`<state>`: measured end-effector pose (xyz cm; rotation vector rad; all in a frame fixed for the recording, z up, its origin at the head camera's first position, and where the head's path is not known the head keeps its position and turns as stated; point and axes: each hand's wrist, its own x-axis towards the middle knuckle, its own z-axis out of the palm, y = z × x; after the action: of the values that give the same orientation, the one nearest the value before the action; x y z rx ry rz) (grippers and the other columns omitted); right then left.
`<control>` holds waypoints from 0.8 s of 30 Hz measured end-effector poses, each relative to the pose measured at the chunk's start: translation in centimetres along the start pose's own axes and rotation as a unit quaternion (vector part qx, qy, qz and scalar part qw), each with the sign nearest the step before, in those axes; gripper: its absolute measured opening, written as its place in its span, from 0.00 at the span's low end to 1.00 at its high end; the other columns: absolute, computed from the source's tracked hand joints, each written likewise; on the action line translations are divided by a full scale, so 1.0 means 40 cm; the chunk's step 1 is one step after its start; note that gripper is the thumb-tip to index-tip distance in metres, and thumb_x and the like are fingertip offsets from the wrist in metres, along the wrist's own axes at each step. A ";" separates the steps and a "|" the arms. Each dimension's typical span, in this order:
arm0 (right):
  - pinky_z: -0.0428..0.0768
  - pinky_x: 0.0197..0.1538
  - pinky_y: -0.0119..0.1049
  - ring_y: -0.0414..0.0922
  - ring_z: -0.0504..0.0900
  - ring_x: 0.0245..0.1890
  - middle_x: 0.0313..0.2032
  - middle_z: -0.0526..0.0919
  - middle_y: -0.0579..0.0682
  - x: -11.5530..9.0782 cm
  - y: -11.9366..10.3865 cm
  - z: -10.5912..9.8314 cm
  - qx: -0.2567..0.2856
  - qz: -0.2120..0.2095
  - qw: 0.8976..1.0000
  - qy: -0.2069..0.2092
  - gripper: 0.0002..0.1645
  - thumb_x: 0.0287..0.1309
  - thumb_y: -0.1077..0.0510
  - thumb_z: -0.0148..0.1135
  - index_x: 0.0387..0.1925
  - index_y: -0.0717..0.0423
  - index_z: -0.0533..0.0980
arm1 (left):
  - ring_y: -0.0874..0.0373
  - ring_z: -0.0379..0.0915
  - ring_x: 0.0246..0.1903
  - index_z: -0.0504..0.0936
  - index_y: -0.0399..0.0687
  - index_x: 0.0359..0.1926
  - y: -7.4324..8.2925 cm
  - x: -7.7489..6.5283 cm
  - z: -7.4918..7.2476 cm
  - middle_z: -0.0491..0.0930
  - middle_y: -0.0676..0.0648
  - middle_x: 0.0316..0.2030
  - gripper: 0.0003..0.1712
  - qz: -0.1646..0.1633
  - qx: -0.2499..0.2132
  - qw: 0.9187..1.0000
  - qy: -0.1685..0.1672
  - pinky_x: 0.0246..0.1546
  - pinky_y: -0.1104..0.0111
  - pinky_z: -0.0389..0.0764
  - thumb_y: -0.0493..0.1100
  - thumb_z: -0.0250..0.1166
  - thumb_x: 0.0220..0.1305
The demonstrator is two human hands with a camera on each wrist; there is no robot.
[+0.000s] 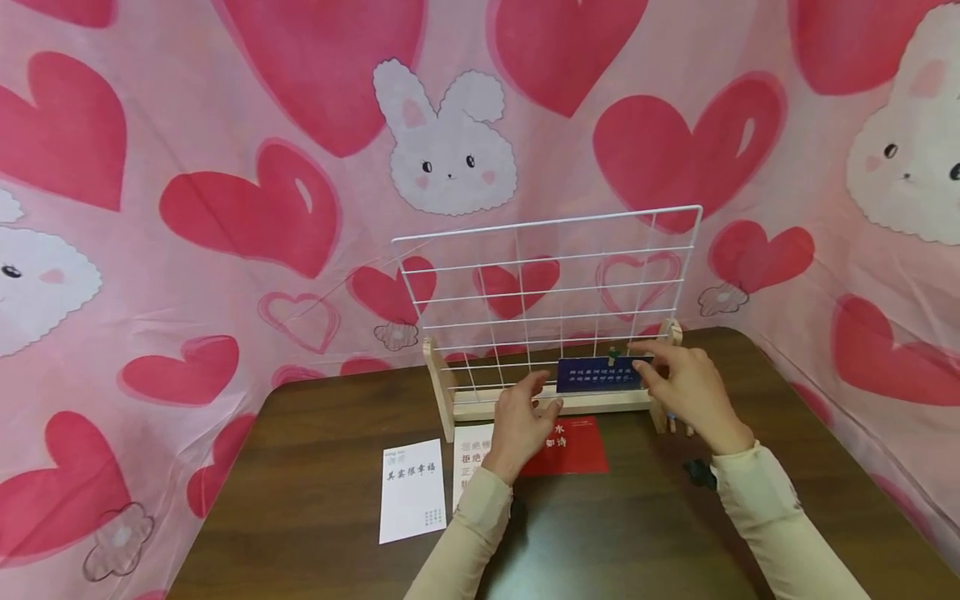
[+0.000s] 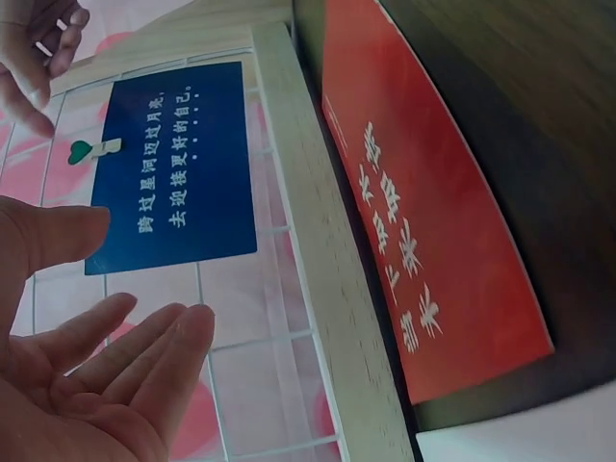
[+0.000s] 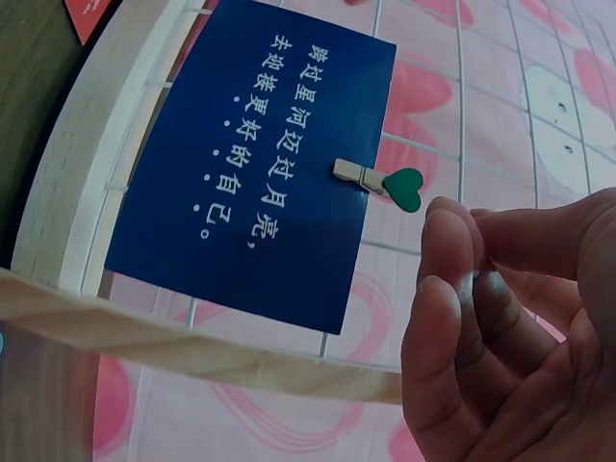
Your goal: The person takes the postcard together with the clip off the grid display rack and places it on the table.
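A dark blue card point(image 1: 592, 379) with white writing hangs low on a white wire grid rack point(image 1: 522, 294). Its top edge is held by a small wooden clothespin point(image 3: 354, 175) that bears a green heart point(image 3: 403, 190). My right hand point(image 1: 692, 390) is beside the clothespin, thumb and fingers loosely bent with nothing between them; in the right wrist view its fingertips are just off the heart. On the card's other side is my left hand point(image 1: 520, 427), its fingers relaxed and apart, holding nothing. In the left wrist view the thumb tip overlaps the card's edge.
The rack stands in a wooden base point(image 1: 480, 411). In front of it lie a red card point(image 1: 581, 458), a partly covered white card point(image 1: 468, 437) and another white card point(image 1: 412, 492). A small dark object point(image 1: 699, 473) lies by my right sleeve. Pink heart-print cloth point(image 1: 300, 108) hangs behind the table.
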<state>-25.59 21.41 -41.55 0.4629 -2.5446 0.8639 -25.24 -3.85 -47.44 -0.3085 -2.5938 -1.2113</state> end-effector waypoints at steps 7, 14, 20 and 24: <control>0.64 0.18 0.33 0.39 0.68 0.15 0.17 0.77 0.48 0.020 -0.013 0.020 0.006 0.011 1.000 -0.014 0.20 0.65 0.62 0.67 0.58 0.59 0.83 | 0.48 0.87 0.56 0.79 0.42 0.67 0.008 0.011 0.013 0.85 0.41 0.60 0.30 -0.001 0.009 1.000 -0.010 0.52 0.62 0.88 0.43 0.71 0.66; 0.62 0.18 0.33 0.41 0.66 0.16 0.16 0.72 0.47 0.031 -0.017 0.041 -0.001 0.013 1.000 -0.012 0.20 0.64 0.62 0.68 0.58 0.60 0.84 | 0.47 0.87 0.56 0.79 0.43 0.68 0.009 0.017 0.026 0.86 0.42 0.59 0.30 0.006 -0.005 1.000 -0.007 0.52 0.63 0.89 0.41 0.72 0.66; 0.62 0.20 0.35 0.41 0.67 0.17 0.17 0.75 0.48 0.038 -0.017 0.049 -0.011 0.020 1.000 -0.014 0.21 0.64 0.61 0.68 0.59 0.59 0.83 | 0.49 0.87 0.55 0.79 0.42 0.67 0.010 0.021 0.033 0.87 0.42 0.58 0.30 0.013 -0.003 1.000 -0.005 0.50 0.65 0.89 0.41 0.72 0.65; 0.63 0.20 0.36 0.41 0.67 0.16 0.17 0.77 0.48 0.038 -0.012 0.054 -0.016 0.018 1.000 -0.014 0.22 0.64 0.61 0.68 0.60 0.58 0.83 | 0.49 0.87 0.55 0.80 0.43 0.66 0.013 0.022 0.035 0.87 0.43 0.58 0.29 0.013 -0.009 1.000 -0.006 0.50 0.64 0.89 0.41 0.72 0.65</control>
<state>-27.29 19.42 -42.16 0.4243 -2.5955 0.8341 -26.12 -2.37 -47.67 -0.3533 -2.5818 -1.2294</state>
